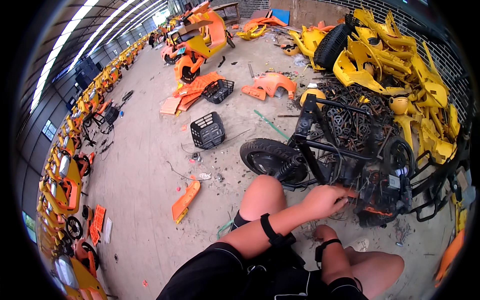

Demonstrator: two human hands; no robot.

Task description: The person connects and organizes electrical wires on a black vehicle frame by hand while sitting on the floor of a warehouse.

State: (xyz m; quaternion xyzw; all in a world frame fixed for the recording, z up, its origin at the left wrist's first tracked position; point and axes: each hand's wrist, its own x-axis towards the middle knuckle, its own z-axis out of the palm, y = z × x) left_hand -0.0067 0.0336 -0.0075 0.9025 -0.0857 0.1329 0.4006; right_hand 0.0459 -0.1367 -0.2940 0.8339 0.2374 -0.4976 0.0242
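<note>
Curling beside the black frame (pixel 325 146), my left hand (pixel 324 201) has its fingers drawn in; I can't tell whether they clamp anything. An orange strip (pixel 352 193) lies just right of them. The frame is ahead and to the right, long axis crossing left to right from a wheel (pixel 269 159). My right hand (pixel 325 233) sits lower, farther off, its grip unclear. Beyond lie rusty parts (pixel 347 112) and yellow panels (pixel 415 70).

No legible text, labels, brands, numbers or signs; any print too small.
</note>
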